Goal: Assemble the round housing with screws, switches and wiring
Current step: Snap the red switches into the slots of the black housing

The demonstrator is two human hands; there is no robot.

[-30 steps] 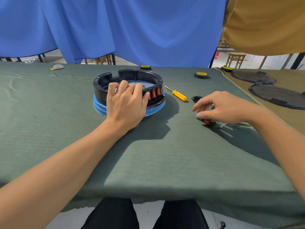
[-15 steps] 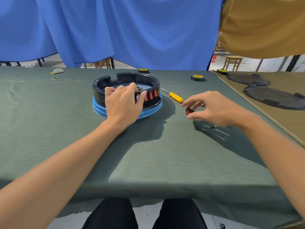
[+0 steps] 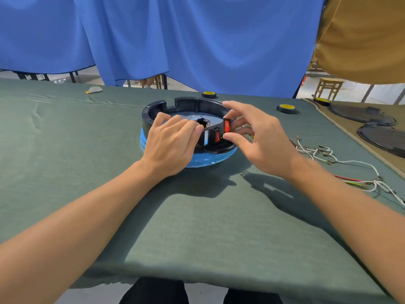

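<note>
The round black housing [image 3: 192, 103] sits on a blue ring base [image 3: 197, 161] in the middle of the green table. My left hand [image 3: 173, 141] lies over its near-left rim, fingers curled onto the wall. My right hand [image 3: 258, 137] pinches a red rocker switch [image 3: 227, 126] between thumb and fingers at the housing's near-right wall. Another red switch [image 3: 217, 136] sits in the wall just left of it. A bundle of white, red and yellow wires [image 3: 317, 153] lies to the right on the cloth.
Two yellow-topped tape rolls [image 3: 286, 108] [image 3: 209, 94] stand behind the housing. Dark round covers [image 3: 361, 115] rest on the brown table at the right. A small grey scrap [image 3: 94, 89] lies at the far left. Blue curtains hang behind.
My right hand picked up a red switch from the table at the right and carried it left to the housing's wall. My left hand stayed on the rim.
</note>
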